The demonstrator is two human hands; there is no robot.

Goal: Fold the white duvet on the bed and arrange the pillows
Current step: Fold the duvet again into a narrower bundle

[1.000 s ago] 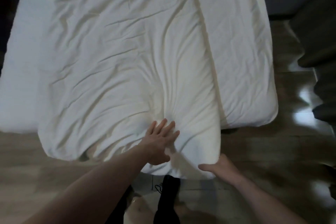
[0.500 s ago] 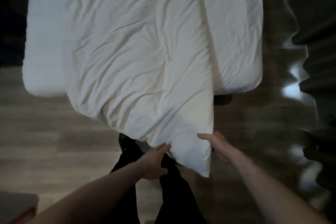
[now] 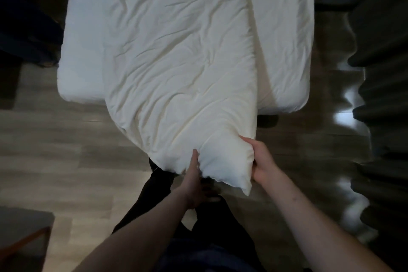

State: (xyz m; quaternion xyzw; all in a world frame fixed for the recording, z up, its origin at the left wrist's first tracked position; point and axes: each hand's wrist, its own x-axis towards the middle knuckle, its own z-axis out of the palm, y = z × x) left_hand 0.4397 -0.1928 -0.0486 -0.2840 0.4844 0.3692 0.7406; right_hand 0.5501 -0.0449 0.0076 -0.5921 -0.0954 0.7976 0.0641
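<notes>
We see the bed (image 3: 75, 46) stretching straight away from our fingers, its foot edge a short way ahead of both hands. On it lies the white duvet (image 3: 176, 51), already doubled into a long band whose long axis runs away from us, up the bed; bare mattress shows to the left and right of it. The band's near end spills off the foot of the bed and hangs over the wooden floor (image 3: 55, 150), and that hanging end sits directly between our two hands.

Our right hand (image 3: 263, 163) grips the right side of that end, fingers curled round the thick folded edge. Our left hand (image 3: 194, 181) is on the left side, thumb pressed up into the fabric; its other fingers appear to be tucked beneath the cloth, so we judge it a grip, though that part is hidden. Both hands are about equally near, with the loose corner drooping just below the right one.

We judge the next fold must carry this end forward, away from us, along the long axis.

No pillows are in view. We find no brand, label or readable writing anywhere.
</notes>
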